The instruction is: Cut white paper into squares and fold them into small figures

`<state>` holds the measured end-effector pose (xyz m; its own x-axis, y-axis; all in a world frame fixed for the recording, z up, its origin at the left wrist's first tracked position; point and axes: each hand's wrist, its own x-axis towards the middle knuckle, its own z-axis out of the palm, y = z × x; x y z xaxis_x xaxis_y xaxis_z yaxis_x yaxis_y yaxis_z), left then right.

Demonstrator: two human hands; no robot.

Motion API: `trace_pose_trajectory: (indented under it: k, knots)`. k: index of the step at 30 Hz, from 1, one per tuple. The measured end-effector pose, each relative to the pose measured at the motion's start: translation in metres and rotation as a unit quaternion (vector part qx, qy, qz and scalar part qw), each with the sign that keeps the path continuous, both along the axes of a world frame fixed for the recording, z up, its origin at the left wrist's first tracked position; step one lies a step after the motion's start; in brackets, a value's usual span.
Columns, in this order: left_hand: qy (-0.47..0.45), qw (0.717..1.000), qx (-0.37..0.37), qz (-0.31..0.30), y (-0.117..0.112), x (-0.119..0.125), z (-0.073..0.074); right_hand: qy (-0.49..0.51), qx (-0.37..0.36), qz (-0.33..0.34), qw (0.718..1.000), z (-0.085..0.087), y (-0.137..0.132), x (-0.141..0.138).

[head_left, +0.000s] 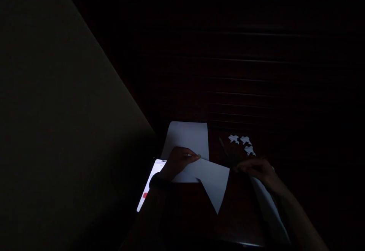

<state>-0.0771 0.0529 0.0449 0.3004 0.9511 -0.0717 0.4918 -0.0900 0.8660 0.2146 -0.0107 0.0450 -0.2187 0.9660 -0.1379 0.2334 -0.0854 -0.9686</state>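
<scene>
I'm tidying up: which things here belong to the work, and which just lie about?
Apparently in use:
- white paper, pinched by the left hand

Apparently lying about:
- lit phone
- large sheet, possibly connected
- small white pieces, likewise

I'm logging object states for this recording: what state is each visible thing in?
Held paper: pinched at its edge, one pointed end free.
Left hand: closed on that edge.
Right hand: near the paper's corner; contact unclear.
Larger sheet: spread out, partly covered.
Phone: screen lit, partly covered.
Small paper pieces: lying in a cluster.
Wristband: worn.
Long white strip: partly hidden, state unclear.
Thin dark object: too dim to tell.
</scene>
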Motion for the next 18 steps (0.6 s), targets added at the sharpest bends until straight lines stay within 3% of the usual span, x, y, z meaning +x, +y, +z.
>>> trace_pose_trajectory:
  k: [3, 7, 13, 18]
  knots:
    - [-0.048, 0.998, -0.028, -0.009, -0.005, 0.011, -0.003, 0.013, 0.006, -0.009, 1.000, -0.003, 0.000, -0.023]
    - [-0.088, 0.992, -0.062, -0.065, -0.011, 0.019, -0.007, -0.079, -0.040, 0.003, 0.996, -0.012, -0.001, -0.044]
    - [-0.083, 0.968, -0.110, -0.209, -0.019, 0.025, -0.010, -0.089, -0.026, 0.051, 0.994, -0.013, -0.003, -0.048]
    - [-0.076, 0.966, -0.099, -0.226, -0.024, 0.031, -0.005, -0.069, -0.028, 0.040, 0.996, -0.011, -0.003, -0.046]
